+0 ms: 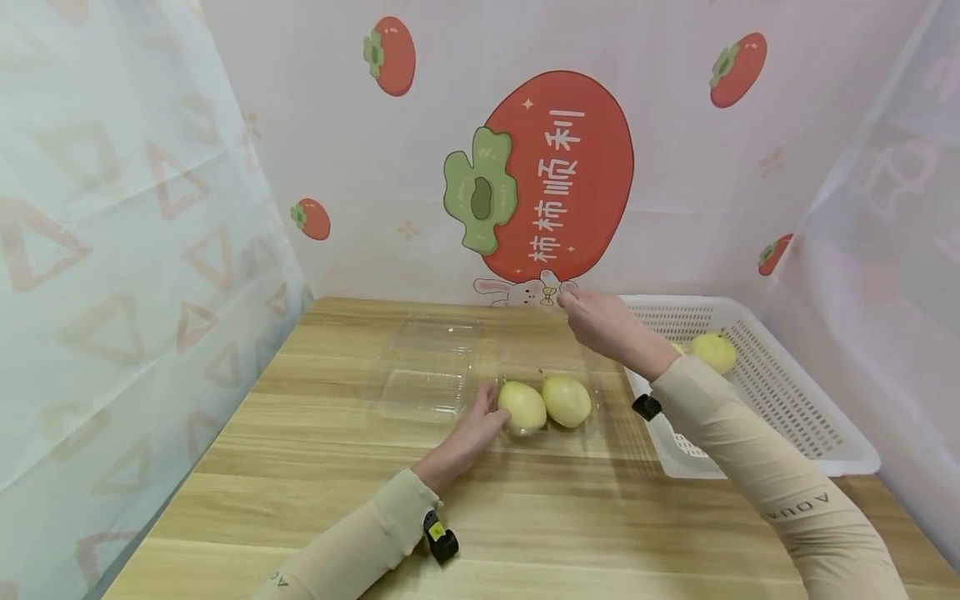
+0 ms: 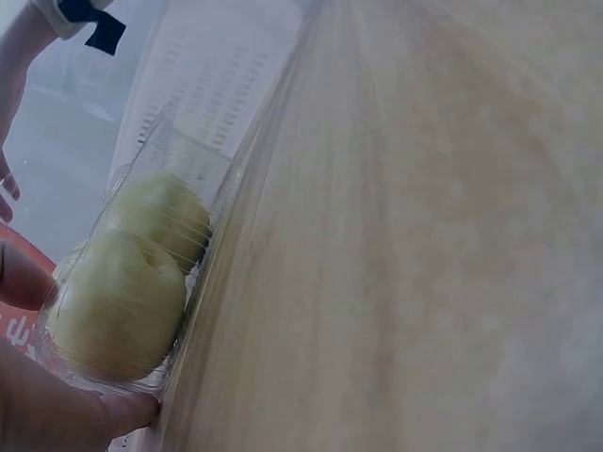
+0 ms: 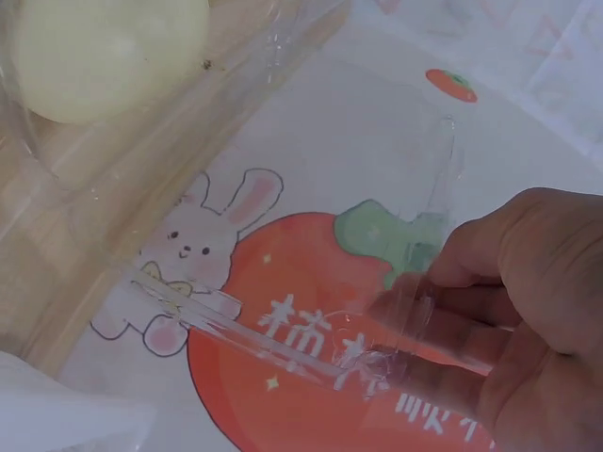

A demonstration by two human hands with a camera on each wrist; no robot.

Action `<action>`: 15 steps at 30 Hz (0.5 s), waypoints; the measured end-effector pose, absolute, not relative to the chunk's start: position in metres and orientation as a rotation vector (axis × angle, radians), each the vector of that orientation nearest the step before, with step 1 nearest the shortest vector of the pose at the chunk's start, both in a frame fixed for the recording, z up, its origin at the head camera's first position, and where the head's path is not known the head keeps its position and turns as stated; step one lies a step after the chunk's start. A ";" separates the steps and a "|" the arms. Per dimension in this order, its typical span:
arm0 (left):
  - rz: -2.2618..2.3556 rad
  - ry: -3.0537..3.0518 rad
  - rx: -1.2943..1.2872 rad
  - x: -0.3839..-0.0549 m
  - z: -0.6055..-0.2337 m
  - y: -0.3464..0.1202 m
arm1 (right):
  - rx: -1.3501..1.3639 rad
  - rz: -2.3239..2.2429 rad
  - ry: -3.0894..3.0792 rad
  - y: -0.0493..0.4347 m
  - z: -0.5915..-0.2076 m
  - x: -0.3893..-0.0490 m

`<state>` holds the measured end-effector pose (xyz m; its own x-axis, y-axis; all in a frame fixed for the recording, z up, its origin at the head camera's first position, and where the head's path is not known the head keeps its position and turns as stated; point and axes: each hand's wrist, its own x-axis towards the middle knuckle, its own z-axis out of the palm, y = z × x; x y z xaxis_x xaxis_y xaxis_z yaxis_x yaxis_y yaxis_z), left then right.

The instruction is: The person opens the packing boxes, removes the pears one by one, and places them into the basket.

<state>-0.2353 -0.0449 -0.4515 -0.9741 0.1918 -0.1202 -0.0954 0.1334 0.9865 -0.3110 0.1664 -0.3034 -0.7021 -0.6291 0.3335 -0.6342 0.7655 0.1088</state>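
Note:
Two yellow-green pears, the left one [image 1: 522,407] and the right one [image 1: 567,401], lie side by side in a clear plastic clamshell box [image 2: 201,155] on the table. My left hand [image 1: 474,429] grips the left end of this box, thumb low and fingers on the far side, as the left wrist view shows. Behind and above the pears, my right hand [image 1: 611,329] pinches the edge of the box's clear lid [image 3: 268,331], which stands raised. The lid is hard to make out against the wall in the head view.
Left of the pears, a second clear clamshell box [image 1: 426,385] lies unfolded on the wooden table [image 1: 300,500]. At the right stands a white perforated basket [image 1: 795,417] with a pear [image 1: 712,353] in it, another partly hidden by my right arm. Printed cloth walls enclose the table's back and sides.

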 end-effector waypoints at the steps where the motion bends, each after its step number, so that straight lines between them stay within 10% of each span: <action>1: 1.930 2.192 0.096 -0.235 -0.451 -0.045 | 0.966 0.018 -2.615 0.165 -0.303 -0.315; 15: 1.859 2.219 0.112 -0.238 -0.450 -0.047 | 0.882 0.038 -2.873 0.156 -0.296 -0.362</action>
